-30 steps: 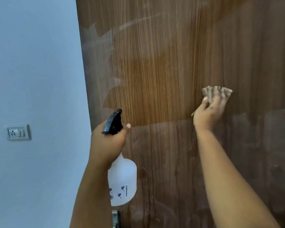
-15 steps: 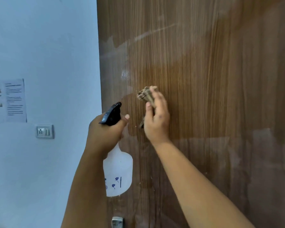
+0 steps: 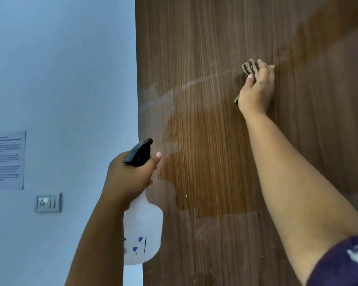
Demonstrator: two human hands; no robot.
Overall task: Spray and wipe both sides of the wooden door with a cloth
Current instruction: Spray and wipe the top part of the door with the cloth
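The wooden door (image 3: 205, 141) fills the middle and right of the view, brown with vertical grain and pale wet streaks across it. My right hand (image 3: 257, 89) presses a striped tan cloth (image 3: 250, 68) flat against the door, high up at the right. My left hand (image 3: 128, 176) grips the neck of a white spray bottle (image 3: 143, 230) with a black trigger head (image 3: 140, 152), held near the door's left edge. The bottle hangs below my fist, its nozzle pointing up and right.
A pale blue wall (image 3: 60, 79) lies left of the door. On it are a printed paper notice (image 3: 8, 159) and a switch-and-socket plate (image 3: 48, 202). My dark sleeve (image 3: 343, 263) shows at the bottom right.
My right hand has swept the cloth from the door's left edge up and to the right. The view has shifted, so more wall shows. My left hand keeps holding the bottle.
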